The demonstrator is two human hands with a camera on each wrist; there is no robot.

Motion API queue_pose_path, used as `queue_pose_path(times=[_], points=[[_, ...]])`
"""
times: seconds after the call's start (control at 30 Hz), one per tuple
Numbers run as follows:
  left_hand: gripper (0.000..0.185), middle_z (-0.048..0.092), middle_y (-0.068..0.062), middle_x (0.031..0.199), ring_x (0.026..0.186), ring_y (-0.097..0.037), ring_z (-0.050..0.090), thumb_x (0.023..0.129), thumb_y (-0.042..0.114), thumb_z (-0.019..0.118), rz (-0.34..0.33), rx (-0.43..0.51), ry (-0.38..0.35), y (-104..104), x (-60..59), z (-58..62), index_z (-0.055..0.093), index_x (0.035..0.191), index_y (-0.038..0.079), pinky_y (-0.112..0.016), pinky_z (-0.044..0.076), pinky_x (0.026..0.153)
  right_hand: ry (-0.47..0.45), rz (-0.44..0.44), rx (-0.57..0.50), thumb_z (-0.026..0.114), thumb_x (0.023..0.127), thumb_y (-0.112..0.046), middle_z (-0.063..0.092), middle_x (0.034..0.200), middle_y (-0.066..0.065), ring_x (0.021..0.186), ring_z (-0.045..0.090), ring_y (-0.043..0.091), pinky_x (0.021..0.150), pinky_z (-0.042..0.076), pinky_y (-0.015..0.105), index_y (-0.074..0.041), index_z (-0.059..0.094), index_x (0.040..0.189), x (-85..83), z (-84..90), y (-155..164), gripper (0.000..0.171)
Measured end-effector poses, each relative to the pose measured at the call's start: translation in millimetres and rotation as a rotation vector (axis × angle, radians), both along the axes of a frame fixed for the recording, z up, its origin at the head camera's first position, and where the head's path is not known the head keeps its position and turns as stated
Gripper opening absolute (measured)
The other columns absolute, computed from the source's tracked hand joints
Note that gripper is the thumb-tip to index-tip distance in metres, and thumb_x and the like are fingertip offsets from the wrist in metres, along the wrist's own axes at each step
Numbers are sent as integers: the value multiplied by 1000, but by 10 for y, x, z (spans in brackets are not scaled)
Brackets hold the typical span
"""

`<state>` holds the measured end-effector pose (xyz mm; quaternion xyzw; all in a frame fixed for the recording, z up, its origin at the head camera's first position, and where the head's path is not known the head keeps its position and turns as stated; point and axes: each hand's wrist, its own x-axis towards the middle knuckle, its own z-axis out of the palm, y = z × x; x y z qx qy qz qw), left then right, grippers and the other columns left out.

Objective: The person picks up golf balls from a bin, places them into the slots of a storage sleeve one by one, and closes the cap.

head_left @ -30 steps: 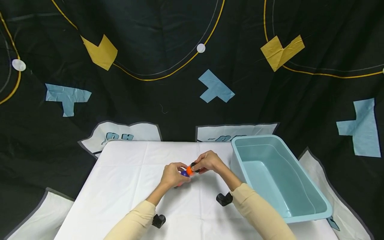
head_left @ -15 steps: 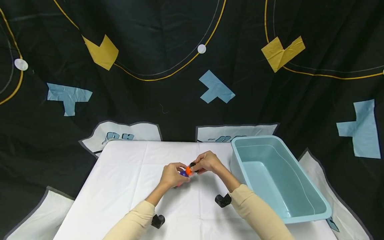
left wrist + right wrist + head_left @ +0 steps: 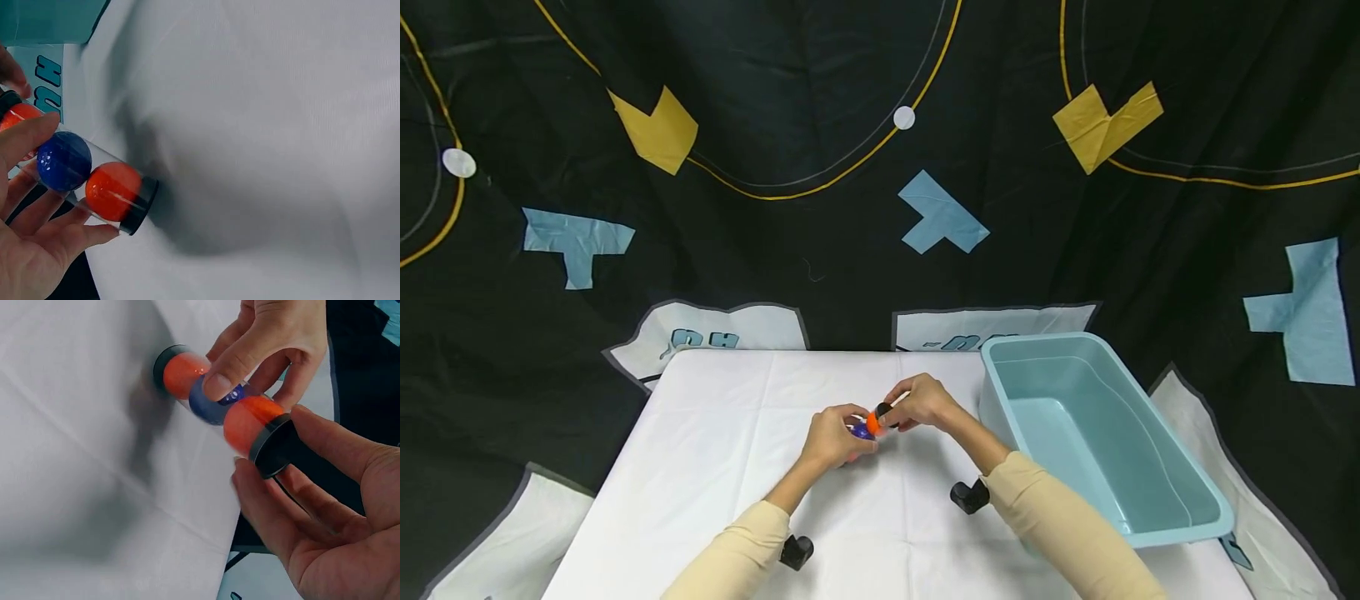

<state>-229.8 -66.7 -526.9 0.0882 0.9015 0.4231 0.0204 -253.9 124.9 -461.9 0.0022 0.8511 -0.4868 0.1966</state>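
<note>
A clear tube (image 3: 87, 147) of golf balls is held tilted over the white table. Inside it lie an orange ball (image 3: 113, 191), a blue ball (image 3: 64, 160) and another orange ball (image 3: 247, 422), in a row. My left hand (image 3: 829, 437) grips the tube around its middle, thumb across the blue ball in the right wrist view. With fingertips and thumb, my right hand (image 3: 922, 402) pinches the black cap (image 3: 270, 447) at the tube's near-right end. A second black cap (image 3: 140, 206) closes the opposite end.
A light blue plastic tub (image 3: 1101, 433) stands to the right, beside my right forearm. White cloth covers the table (image 3: 715, 467). Behind it hangs a black curtain (image 3: 820, 275) with tape pieces.
Both hands keep their hold on the tube and its cap. My right wrist has turned slightly, its forearm shifting a little to the right.
</note>
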Motion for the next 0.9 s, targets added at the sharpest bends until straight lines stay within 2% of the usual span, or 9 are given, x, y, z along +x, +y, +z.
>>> queue_pose_path(times=[0.1,0.2,0.4,0.6,0.73,0.9], points=[[44,78,-10,96,91,-30,75,64,14,95,-18,-24,-6,-2,-2,31,75,103,13,-42,59,79,21,35,57,89,73,-6,74,92,11,76,74,26,74,62,39,-1,72,109,5,53,54,40],[44,78,-9,96,90,-30,73,63,12,95,-43,-62,-7,12,-3,78,74,102,13,-41,58,78,46,67,157,90,71,-9,73,93,9,76,72,23,76,62,38,-3,71,112,9,135,156,46],[43,77,-11,91,83,-25,71,61,7,92,-79,-120,24,66,-13,176,68,96,11,-38,57,75,75,120,337,88,72,-13,74,96,6,78,72,25,73,58,34,-7,72,113,15,354,411,45],[44,77,-13,87,82,-29,71,61,7,90,4,-80,56,168,-109,208,64,97,6,-36,58,68,94,121,388,87,73,-14,75,97,8,80,72,24,73,58,34,-6,71,114,48,489,574,45],[44,76,-14,88,86,-32,70,63,8,89,75,-49,51,259,-190,185,65,100,6,-38,59,69,88,124,399,86,74,-14,74,99,9,76,69,21,71,58,32,-5,70,113,69,506,627,43],[42,74,-13,81,80,-29,69,64,7,90,137,-3,59,354,-230,166,65,98,7,-39,58,68,90,119,406,86,76,-14,72,96,8,74,67,21,67,54,31,-5,71,111,100,490,656,39]])
